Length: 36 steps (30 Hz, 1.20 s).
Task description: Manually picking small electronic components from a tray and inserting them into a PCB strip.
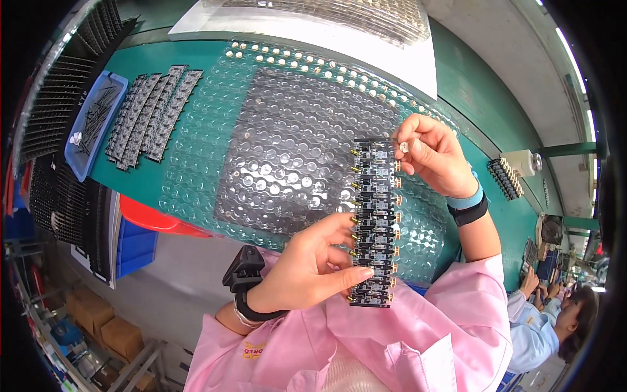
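My left hand (pixel 307 268) grips a long black circuit board strip (pixel 373 215) near its lower end, thumb on top and fingers behind. The strip stands nearly vertical in the view, with brass-coloured parts along both long edges. At its upper right edge, my right hand (pixel 434 153) pinches a small whitish round part (pixel 403 147) between thumb and fingertips. Whether that part touches the strip, I cannot tell. Beneath both hands lies a clear plastic tray (pixel 196 150) with rows of round pockets. Similar small white round parts (pixel 294 64) fill pockets along its far edge.
Several circuit board strips (pixel 153 117) lie left of the tray, beside a blue bin (pixel 98 124) of thin dark pieces. Black racks (pixel 59 104) stand at far left. More clear trays (pixel 366 16) rest at the back. Another person (pixel 535 333) sits at right.
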### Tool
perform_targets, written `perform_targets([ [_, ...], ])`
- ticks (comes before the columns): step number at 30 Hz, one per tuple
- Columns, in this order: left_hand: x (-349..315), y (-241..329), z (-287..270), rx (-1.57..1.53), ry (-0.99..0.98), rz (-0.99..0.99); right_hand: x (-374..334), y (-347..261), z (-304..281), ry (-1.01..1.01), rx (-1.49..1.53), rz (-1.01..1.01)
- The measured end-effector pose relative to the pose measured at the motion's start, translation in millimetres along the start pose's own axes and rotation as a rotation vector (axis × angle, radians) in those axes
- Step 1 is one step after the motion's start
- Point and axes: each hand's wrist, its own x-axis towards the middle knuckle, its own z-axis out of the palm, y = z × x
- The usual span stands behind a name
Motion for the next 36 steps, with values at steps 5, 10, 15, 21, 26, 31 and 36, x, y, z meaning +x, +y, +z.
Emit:
perform_targets([
  [5,0,2,-1,0.013,-0.03,-0.016,-1,0,5,0.091,-0.118,-0.067],
  [10,1,-1,-1,0.003,-0.022,-0.006,0,2,2,0.06,-0.152,-0.137],
  [15,2,-1,0,0.011,-0.04,0.006,-1,6,0,0.07,-0.148,-0.182],
  [21,2,-2,0,0.021,-0.018,-0.002,0,11,3,0.118,-0.148,-0.211],
  [26,3,-3,-2,0.043,-0.023,-0.01,-2,12,4,0.147,-0.126,-0.199],
  [31,3,-2,-1,0.054,-0.02,-0.009,-2,12,4,0.15,-0.07,-0.139],
  [36,4,-4,-2,0.047,-0.031,0.0,-2,14,1,0.118,-0.07,-0.164],
])
